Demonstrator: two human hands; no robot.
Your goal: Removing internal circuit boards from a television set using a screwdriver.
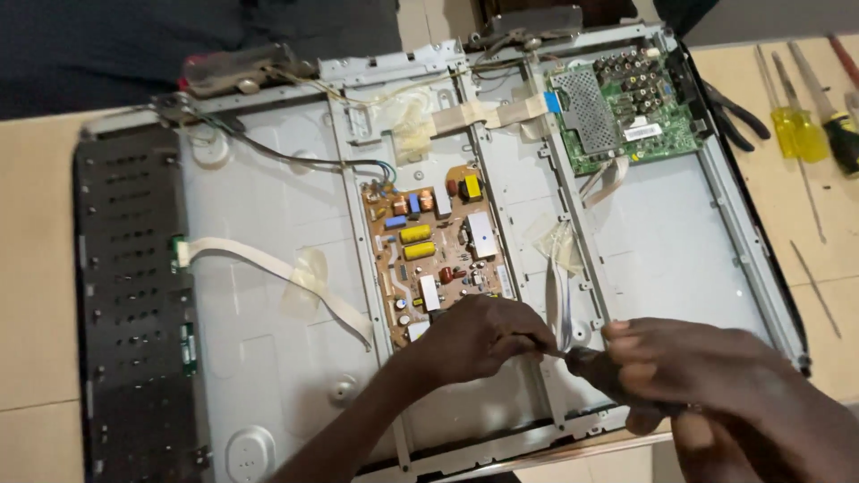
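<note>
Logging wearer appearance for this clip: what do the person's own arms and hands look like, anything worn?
Both forearms are bare up to the picture's edge, with no sleeves showing. The left hand and right hand wear no gloves; no rings, watch or bands are visible on the fingers or wrists.

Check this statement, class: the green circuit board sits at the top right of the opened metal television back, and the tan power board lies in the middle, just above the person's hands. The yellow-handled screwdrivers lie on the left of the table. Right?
Not quite. The yellow-handled screwdrivers lie on the right of the table, beside the green circuit board, as the head view shows. The rest holds.
</note>
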